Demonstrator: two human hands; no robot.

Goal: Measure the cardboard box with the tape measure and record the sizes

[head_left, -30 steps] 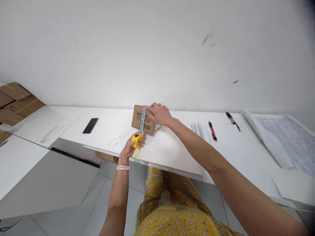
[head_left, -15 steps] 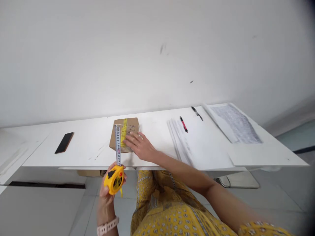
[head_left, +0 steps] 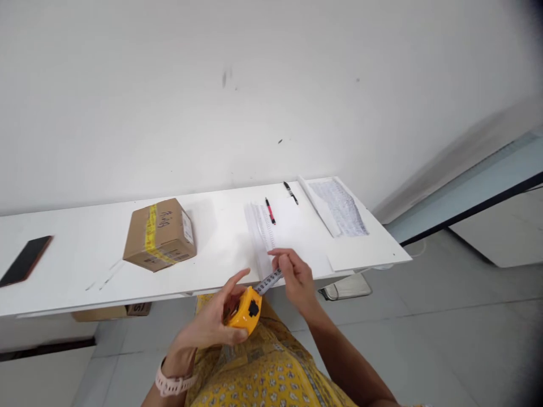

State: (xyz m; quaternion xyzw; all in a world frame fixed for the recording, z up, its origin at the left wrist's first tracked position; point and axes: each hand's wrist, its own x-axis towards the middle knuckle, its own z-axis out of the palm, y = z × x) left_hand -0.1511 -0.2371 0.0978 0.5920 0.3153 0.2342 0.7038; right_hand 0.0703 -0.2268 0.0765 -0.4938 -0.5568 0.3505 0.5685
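Observation:
My left hand (head_left: 216, 316) is wrapped round the yellow tape measure (head_left: 248, 312), just in front of the table's near edge. A short length of the marked blade (head_left: 270, 280) sticks out toward the right. At its far end my right hand (head_left: 294, 277) is closed on the blade, and its fingers cover the tip. To the left, a brown cardboard box (head_left: 169, 229) with yellow tape and handwriting on top sits on the white table (head_left: 216, 260), apart from both hands. Beyond my right hand lies an open notebook (head_left: 292, 240) with blank pages.
A red and black pen (head_left: 270, 211) rests on the notebook, and a black pen (head_left: 291, 193) lies behind it. A written sheet (head_left: 339, 206) is at the right end. At far left is a dark phone (head_left: 26, 260). A wall stands behind the table.
My right hand has left the box and now grips the tape blade. My left hand has carried the tape measure rightward, off the box, and less blade shows. The view has swung right.

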